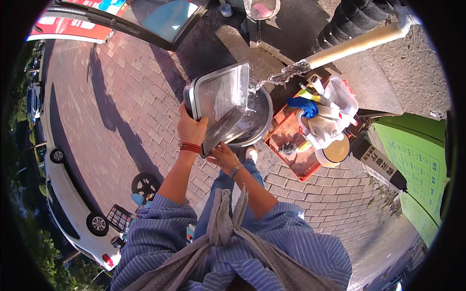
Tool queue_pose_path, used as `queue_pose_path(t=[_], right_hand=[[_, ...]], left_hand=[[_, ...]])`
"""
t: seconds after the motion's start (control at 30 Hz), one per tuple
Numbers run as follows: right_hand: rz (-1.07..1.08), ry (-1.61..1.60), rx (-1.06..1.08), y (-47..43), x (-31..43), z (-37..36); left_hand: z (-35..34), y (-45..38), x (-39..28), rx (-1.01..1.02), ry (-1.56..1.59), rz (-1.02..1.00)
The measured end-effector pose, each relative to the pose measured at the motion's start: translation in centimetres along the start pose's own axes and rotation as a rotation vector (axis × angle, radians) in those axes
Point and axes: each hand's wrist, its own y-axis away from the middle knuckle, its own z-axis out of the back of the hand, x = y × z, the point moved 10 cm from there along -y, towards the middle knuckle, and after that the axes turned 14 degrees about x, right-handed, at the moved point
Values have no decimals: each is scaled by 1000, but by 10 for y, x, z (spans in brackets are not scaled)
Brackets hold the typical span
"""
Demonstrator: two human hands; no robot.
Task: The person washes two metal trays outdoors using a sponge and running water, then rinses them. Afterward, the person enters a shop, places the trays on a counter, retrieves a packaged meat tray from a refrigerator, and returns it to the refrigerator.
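Note:
A rectangular stainless-steel food pan (218, 91) is tilted over a round metal basin (268, 120). My left hand (193, 125), with red beads at the wrist, grips the pan's left rim. At the near corner my right hand (224, 157), wearing a wristwatch, holds the pan with its fingers at the edge. A stream of water (278, 77) pours from a pale pipe (356, 43) onto the pan's far side, splashing there. The basin sits on the ground beyond my feet, partly hidden by the pan.
Right of the basin, an orange crate (280, 140) holds a scouring brush (291, 147), a blue glove (304, 105) and plastic containers. A cream enamel pot (333, 151) stands by its edge. A green printed cabinet (407, 156) is at right, a white car (72, 211) at left.

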Motion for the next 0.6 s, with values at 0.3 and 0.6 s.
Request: queue_pose_path(t=[0.3,0.6], right_hand=[[-259,-371,-462,-17,-92,169],[-197,-385,-774,-86,-113,208]], left_hand=[[113,-4,-19,-94,-306,42],[166,8,17,-175,-208,-81]])
